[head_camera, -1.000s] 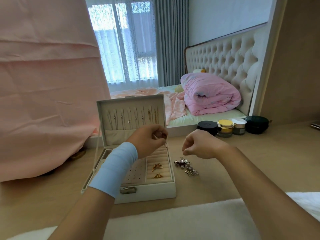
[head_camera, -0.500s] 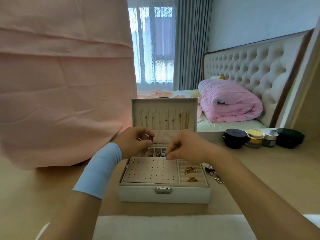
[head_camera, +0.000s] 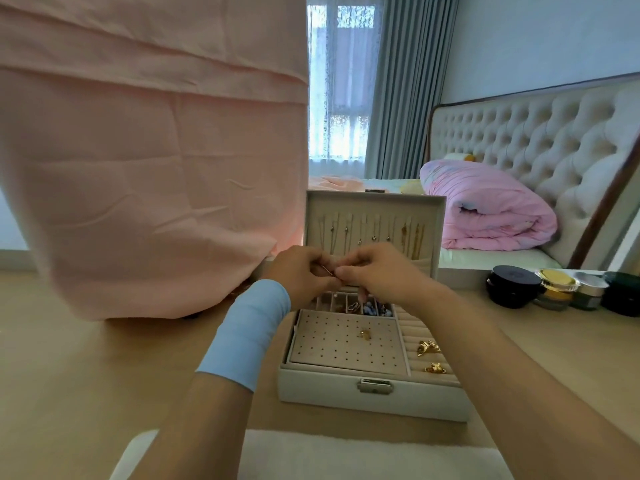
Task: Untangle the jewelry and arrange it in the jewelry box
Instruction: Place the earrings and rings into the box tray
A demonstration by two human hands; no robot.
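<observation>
The open jewelry box [head_camera: 370, 393] is sitting at lower centre of the frame. Just above its back compartments, the left hand [head_camera: 298, 275] and right hand [head_camera: 381, 271] are both pinching a thin metal piece [head_camera: 328, 270]. It is likely light, slippery and easily bent, so fingertips at its ends suit best.

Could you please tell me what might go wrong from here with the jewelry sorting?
1. The left hand and right hand both pinch a fine jewelry piece above the jewelry box. A slip could drop it into the filled back compartments and tangle it with the pieces there.
2. The hands work right in front of the necklaces hanging in the lid, so a finger might snag one.
</observation>
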